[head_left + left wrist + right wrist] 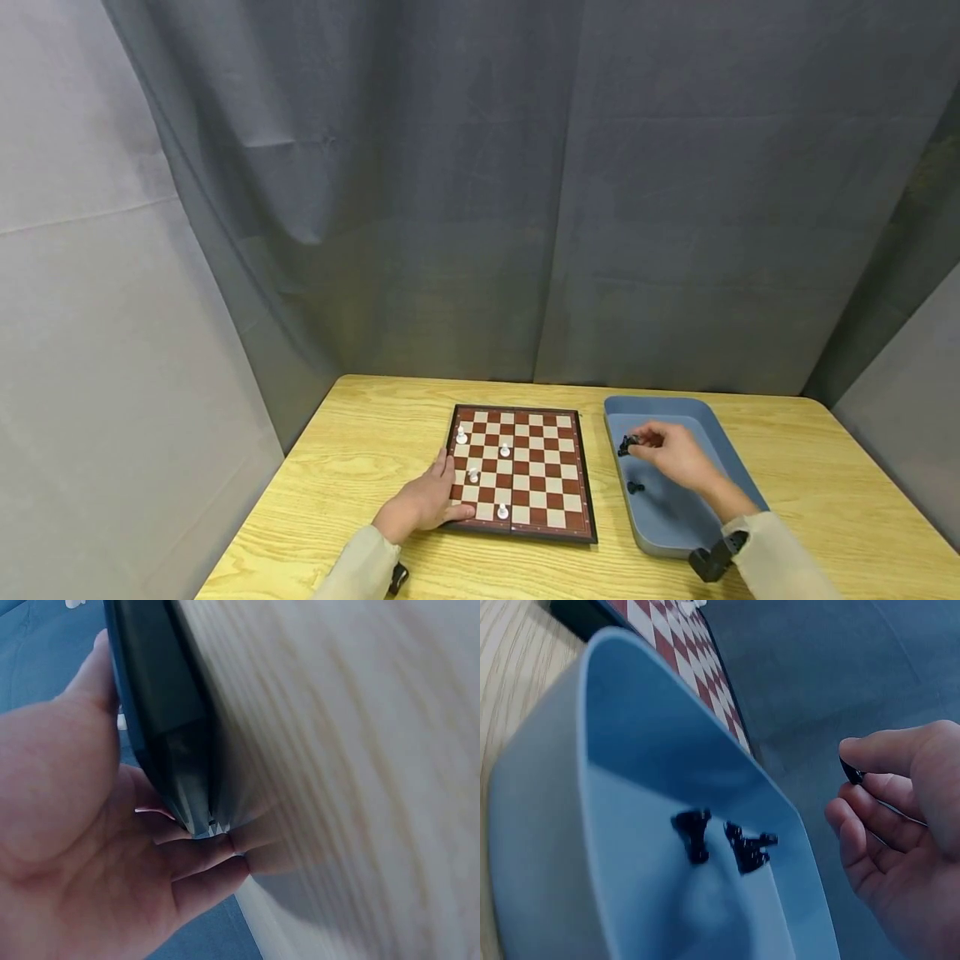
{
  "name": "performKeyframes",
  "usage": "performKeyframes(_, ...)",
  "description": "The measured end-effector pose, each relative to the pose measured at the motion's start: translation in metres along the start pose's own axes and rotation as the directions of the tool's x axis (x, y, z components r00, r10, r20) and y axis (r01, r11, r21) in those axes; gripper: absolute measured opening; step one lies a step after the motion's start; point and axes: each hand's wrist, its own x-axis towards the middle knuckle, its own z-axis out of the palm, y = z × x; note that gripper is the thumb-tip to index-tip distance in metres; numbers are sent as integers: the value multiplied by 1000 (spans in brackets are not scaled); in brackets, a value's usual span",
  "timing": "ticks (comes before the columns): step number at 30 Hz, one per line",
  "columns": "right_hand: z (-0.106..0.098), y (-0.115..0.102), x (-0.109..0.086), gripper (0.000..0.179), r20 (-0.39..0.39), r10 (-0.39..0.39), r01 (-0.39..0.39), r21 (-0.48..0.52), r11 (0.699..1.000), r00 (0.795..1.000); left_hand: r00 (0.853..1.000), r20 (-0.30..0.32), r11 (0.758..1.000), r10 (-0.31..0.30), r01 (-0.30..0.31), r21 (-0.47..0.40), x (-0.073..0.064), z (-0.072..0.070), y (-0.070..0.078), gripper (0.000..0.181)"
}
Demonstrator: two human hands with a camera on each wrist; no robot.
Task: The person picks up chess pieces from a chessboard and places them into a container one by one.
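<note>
My left hand [427,497] rests against the near left corner of a red-and-white chessboard [551,531]. Its thumb lies along the front edge and its fingers extend along the left side, also seen beside the board's dark edge [161,712] in the left wrist view. Several white chess pieces, among them a white pawn [502,511], stand on the board's left half. Over the blue tray [660,546], my right hand [675,454] pinches a small black chess piece [853,772] between thumb and fingers. Most of that piece is hidden. Other black chess pieces [694,834] lie in the tray below.
The board and tray sit side by side on a wooden table [315,475], the tray to the right. A grey curtain [450,208] hangs behind the table's far edge. Black wrist devices [717,557] are strapped near both sleeves.
</note>
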Motion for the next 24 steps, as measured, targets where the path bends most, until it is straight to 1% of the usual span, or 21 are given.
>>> performKeyframes(5,-5,11,-4,20,-23,-9,8,-31,999,1000,1000,-1,1000,6,-6,7,1,2,-1,99)
performKeyframes(8,-9,16,-7,23,-21,2,-3,-44,999,1000,1000,2,1000,4,-4,7,2,2,-2,99)
performKeyframes(12,-13,20,-8,25,-11,36,-36,-46,998,999,1000,2,1000,1,-1,6,2,1,-2,98)
performKeyframes(16,-16,25,-10,26,1,51,-51,-46,998,999,1000,1,1000,6,-6,5,0,-1,-1,98)
performKeyframes(24,-21,36,-12,24,34,61,-58,-61,996,998,1000,-1,1000,8,-8,4,-2,-2,1,97)
